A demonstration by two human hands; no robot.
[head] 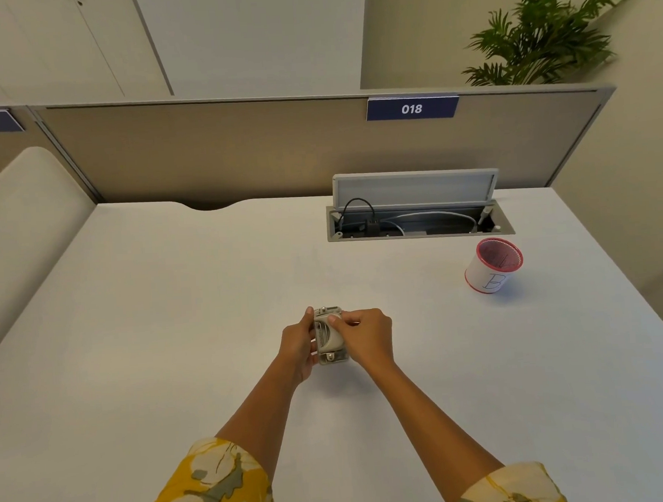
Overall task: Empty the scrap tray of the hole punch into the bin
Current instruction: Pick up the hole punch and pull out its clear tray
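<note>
While the hole punch point(329, 335) sits between your two hands near the middle of the bench point(170, 299), you are at the opening step: getting the scrap tray loose from its body. Your left hand point(297, 346) wraps the punch's left side and steadies it, fingers closed around it. Your right hand point(366, 336) is curled tight, thumb and fingertips pressed on the pale curved part on the punch's top face, which I judge to be the tray cover or the lever; the view is too small to say which. Whether the punch rests on the bench or is lifted just clear of it, I cannot tell.

The next move, as I read it, calls for a firm hold with the left hand while the right pries or slides the tray free, keeping it level so no scraps fall on the bench. Then carry it far and to the right, over the bin point(494, 266).

That bin, a small white cylinder with a red rim and a letter drawn on its side, stands upright, well apart from your hands. Its inside shows reddish, and I cannot make out anything in it. Beyond it, the open cable well point(417, 222) set in the bench holds cords and a plug.
</note>
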